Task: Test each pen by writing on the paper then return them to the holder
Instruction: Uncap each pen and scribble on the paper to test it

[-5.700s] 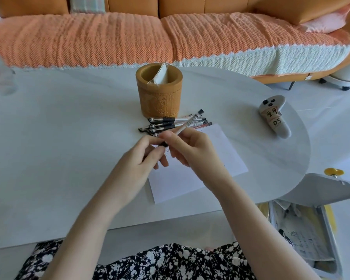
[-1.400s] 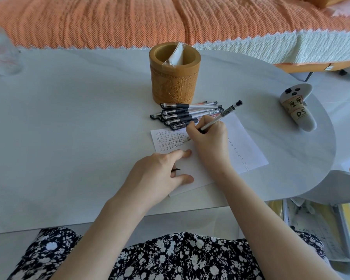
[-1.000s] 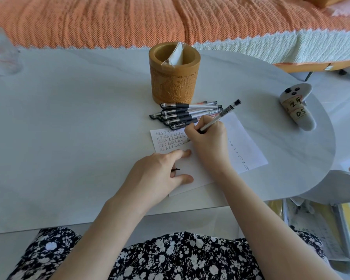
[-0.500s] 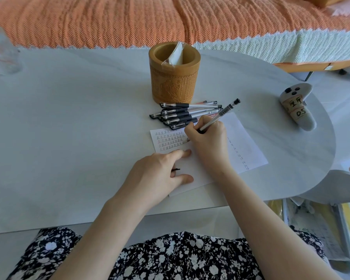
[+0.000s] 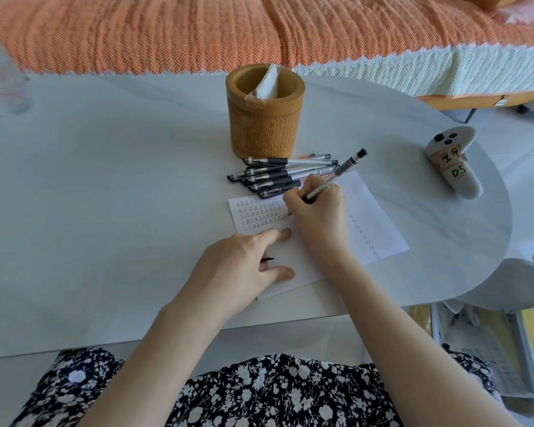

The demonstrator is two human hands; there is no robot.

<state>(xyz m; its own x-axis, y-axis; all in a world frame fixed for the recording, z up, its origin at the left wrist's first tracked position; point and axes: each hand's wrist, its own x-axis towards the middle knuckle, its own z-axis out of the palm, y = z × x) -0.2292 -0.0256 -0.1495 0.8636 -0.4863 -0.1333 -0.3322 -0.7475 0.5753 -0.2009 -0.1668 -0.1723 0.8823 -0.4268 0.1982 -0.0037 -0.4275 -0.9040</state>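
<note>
The gel pen is gripped in the closed fingers of the right hand, tip down on the paper at the end of the rows of tally marks, much as it was a second ago; only small strokes have been made since, so this test is judged nearly done. The paper is pinned by the left hand, fingers spread flat, with what seems to be the cap beneath. The other pens lie beside the bamboo holder, unreturned.
</note>
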